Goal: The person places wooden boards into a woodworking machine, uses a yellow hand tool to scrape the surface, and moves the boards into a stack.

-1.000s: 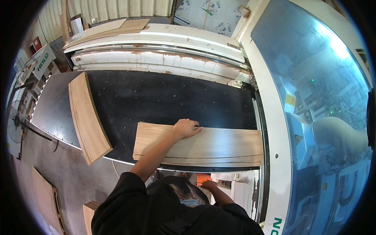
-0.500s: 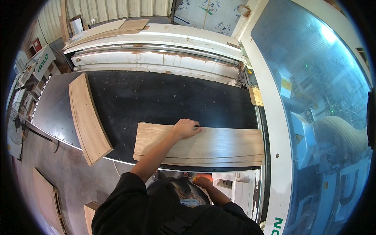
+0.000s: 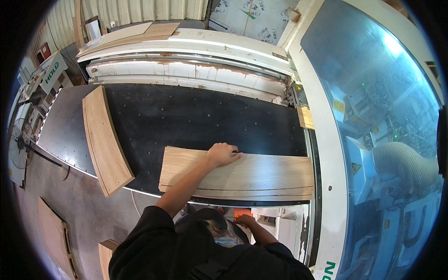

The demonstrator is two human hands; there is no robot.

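Front board (image 3: 275,172): flat on the black desk (image 3: 196,116), long side toward the person, thin dark lines along its near edge.
Left hand (image 3: 224,154): on the front board's far edge, left of its middle, forearm crossing its face.
Left grip: fingers bent at the front board's far edge, thumb out to the right along its top; fingertips are hidden, so I cannot tell whether they pinch it.
Right hand (image 3: 243,219): below the front board's near side, close to the person's body, beside an orange thing (image 3: 242,212).
Right grip: too small and partly hidden; I cannot tell whether it is spread or closed.
Curved board (image 3: 105,140): left of the front board and apart from it, set crosswise, its near end jutting past the desk edge.
Small block (image 3: 305,117): yellowish, beyond the front board's right end, apart from it.
White frame (image 3: 332,196): just right of the front board.
Blue cover (image 3: 345,84): farther right of the front board; a ribbed hose (image 3: 406,158) shows through it.
Beam (image 3: 186,70): white, stained, beyond the front board across the desk; thin sheets (image 3: 135,35) lie on its left part.
Fan (image 3: 19,144): well left of the front board.
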